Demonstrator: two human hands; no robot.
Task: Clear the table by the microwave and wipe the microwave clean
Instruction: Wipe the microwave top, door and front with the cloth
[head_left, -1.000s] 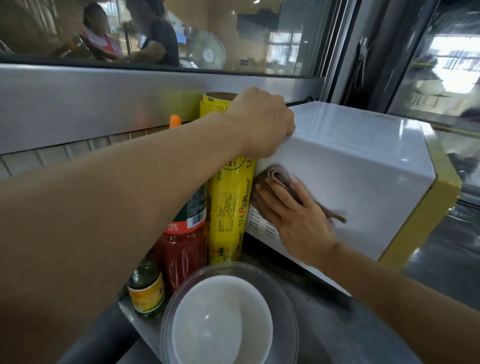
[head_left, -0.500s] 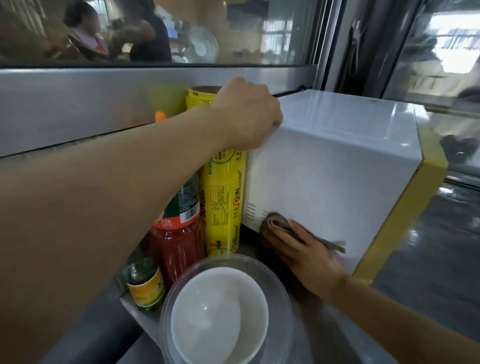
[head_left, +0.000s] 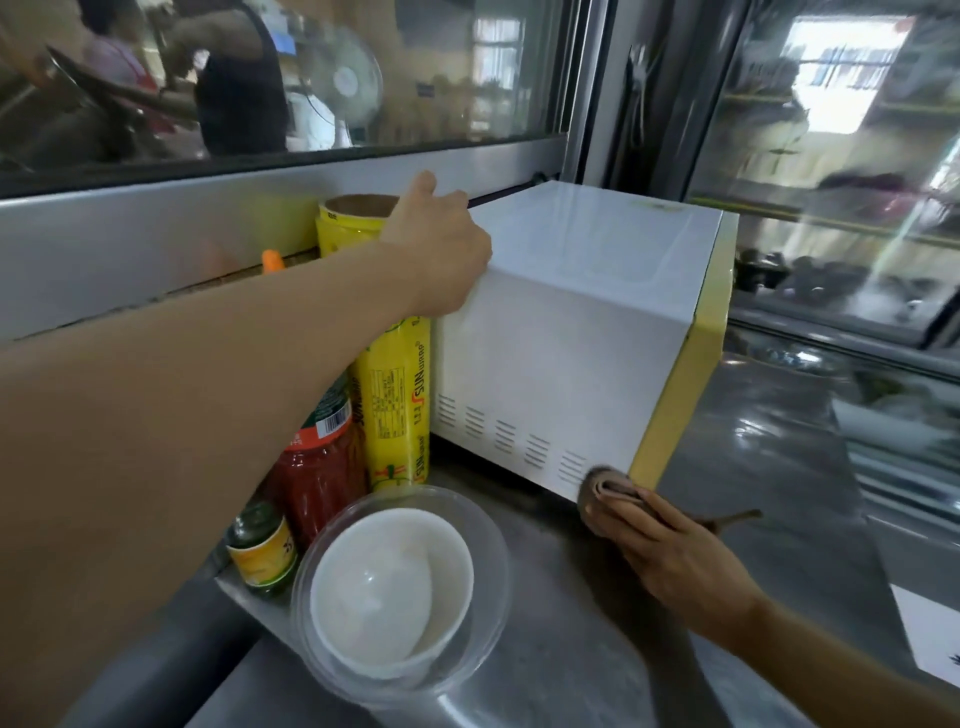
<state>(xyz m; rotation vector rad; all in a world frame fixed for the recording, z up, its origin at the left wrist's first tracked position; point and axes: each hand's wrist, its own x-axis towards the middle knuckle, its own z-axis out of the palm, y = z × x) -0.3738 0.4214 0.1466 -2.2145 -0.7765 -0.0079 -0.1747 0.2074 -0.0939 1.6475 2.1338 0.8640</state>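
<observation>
A white microwave (head_left: 566, 332) with a yellow front stands on the steel table (head_left: 571, 649). My left hand (head_left: 441, 249) grips its top rear corner, fingers curled over the edge. A folded brown cloth (head_left: 610, 493) is pressed by my right hand (head_left: 675, 556) against the lower front corner of the microwave's side, just below the vent slots.
Left of the microwave stand a tall yellow wrap roll (head_left: 395, 395), a red sauce bottle (head_left: 317, 467) and a small green bottle (head_left: 262, 551). A white bowl inside a clear plastic bowl (head_left: 400, 592) sits near the table's front. A glass window runs behind.
My right hand has slid the cloth down and then forward along the microwave's side, from near the rear to the lower front corner. My left hand keeps its grip.
</observation>
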